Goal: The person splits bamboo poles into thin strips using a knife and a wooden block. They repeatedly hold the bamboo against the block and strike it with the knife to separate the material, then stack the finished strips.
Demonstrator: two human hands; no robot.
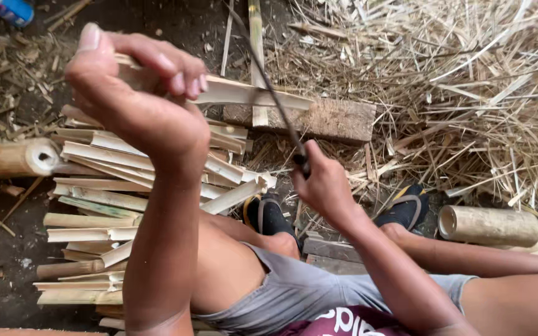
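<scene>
My left hand (135, 84) is raised close to the camera and grips a pale split bamboo slat (250, 95) that points to the right. My right hand (322, 180) is closed on the handle of a long dark knife (269, 87). The blade runs up and to the left and crosses the slat near its right end. Below that crossing lies a flat wooden block (331, 118) on the ground. I am squatting, with both knees and my sandalled feet (269, 214) under my arms.
A pile of split bamboo slats (101, 205) lies at the left. A round bamboo section (14, 158) rests at the far left, another (487, 225) at the right. A heap of thin bamboo shavings (462, 81) fills the upper right. The floor is dark dirt.
</scene>
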